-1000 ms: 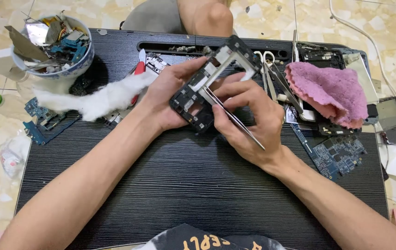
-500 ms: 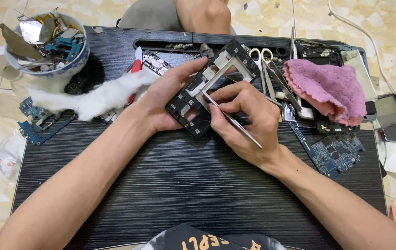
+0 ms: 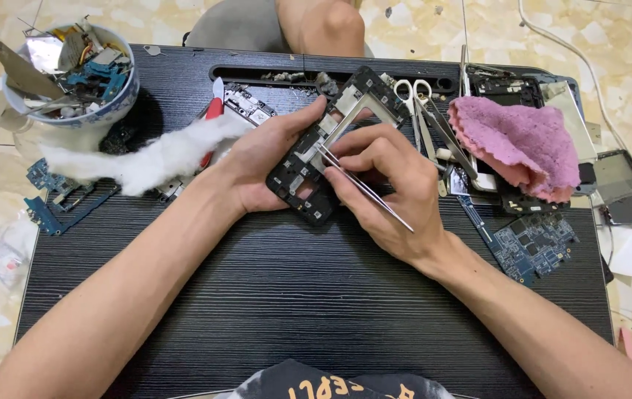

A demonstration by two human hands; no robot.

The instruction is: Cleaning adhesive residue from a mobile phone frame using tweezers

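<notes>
Black plastic, cut through with square openings, makes up the phone frame (image 3: 330, 144) that the left hand (image 3: 268, 159) cradles tilted above the dark wood-grain table (image 3: 271, 295); the fingers curl under the frame's near edge and the thumb presses along its upper side, so the hand is closed around it; the right hand (image 3: 390, 188) pinches a pair of slim metal tweezers (image 3: 364, 188) between thumb and forefinger, the other fingers folded in, the tips of the tweezers resting on the middle of the frame and the long end pointing back over the wrist; whether the tweezer tips are pressed together I cannot tell; at the far left corner stands a blue-and-white ceramic bowl (image 3: 72, 111), filled with scrap: blue circuit pieces, bits of foil and flat metal strips that stick out over the rim; a tuft of white cotton (image 3: 153, 159) lies between the bowl and the left wrist, touching the wrist; scissors (image 3: 413, 92) lie just beyond the right hand, beside a crumpled pink cloth (image 3: 523, 144); a blue circuit board (image 3: 534, 244) lies on the table near the right forearm, apart from it.
</notes>
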